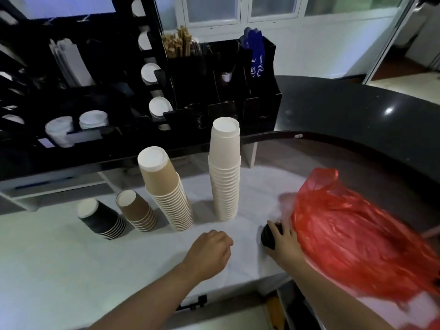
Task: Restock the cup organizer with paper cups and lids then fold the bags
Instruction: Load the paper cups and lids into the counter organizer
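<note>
Four upside-down cup stacks on the white counter (59, 258): black stack (101, 219), small brown stack (137, 210), tall brown stack (166, 189), tall white stack (225, 169) standing straight up. Just right of white stack, right hand (283, 241) holding black lids (269, 235) beside red bag (357, 234). Left hand (209, 251) curled, holding nothing. No readable writing.

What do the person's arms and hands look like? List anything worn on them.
Both forearms are bare as far as the frame shows: no sleeves in view. The left hand and right hand wear no gloves, and no watch, bracelet or ring shows. The fingers of both are partly hidden, so a ring cannot be ruled out.
</note>
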### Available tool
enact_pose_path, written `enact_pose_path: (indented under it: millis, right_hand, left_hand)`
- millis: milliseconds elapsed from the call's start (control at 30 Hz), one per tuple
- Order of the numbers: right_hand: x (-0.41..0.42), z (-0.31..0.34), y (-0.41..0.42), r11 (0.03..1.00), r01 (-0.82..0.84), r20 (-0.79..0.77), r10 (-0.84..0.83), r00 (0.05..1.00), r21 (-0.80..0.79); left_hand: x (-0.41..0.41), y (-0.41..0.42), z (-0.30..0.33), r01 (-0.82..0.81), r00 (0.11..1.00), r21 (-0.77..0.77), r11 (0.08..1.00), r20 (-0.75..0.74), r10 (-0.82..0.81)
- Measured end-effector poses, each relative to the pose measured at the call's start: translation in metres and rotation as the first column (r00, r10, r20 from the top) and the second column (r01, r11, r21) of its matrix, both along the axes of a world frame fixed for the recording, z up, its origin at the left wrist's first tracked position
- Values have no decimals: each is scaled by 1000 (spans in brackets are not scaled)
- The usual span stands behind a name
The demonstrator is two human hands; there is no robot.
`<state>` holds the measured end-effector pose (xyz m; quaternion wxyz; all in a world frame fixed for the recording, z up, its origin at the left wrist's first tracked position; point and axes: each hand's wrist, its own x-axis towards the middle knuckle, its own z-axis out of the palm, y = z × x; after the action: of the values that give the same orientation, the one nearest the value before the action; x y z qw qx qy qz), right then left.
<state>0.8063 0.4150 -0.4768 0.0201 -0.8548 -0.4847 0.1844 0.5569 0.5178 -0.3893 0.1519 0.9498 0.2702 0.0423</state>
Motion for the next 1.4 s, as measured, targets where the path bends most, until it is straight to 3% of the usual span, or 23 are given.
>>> enact_pose_path:
  millis: [167,367,567,867,1100,1400]
  right_hand:
    - [-2,-3,-10,999,5,-86,-7,996,-33]
    - [-4,30,-4,997,39,-117,-30,993,73]
    - [13,110,43,952,37,-80,-13,997,305]
    - [20,260,105,821,68,-110,-7,994,567]
    - [49,301,144,795,10,-49,25,998,606]
    - [128,318,212,799,-85,15,95,995,595]
  left_hand:
    - [10,-3,11,3,1000,21,1000,27,-4]
    - [19,12,47,88,990,160,983,100,-104]
    - [36,32,111,142,953,311,940,212,-214]
    - [37,80,235,81,838,539,838,418,-350]
    - [50,143,289,-17,922,237,971,379,-77]
    - [98,222,260,-43,998,178,983,48,35]
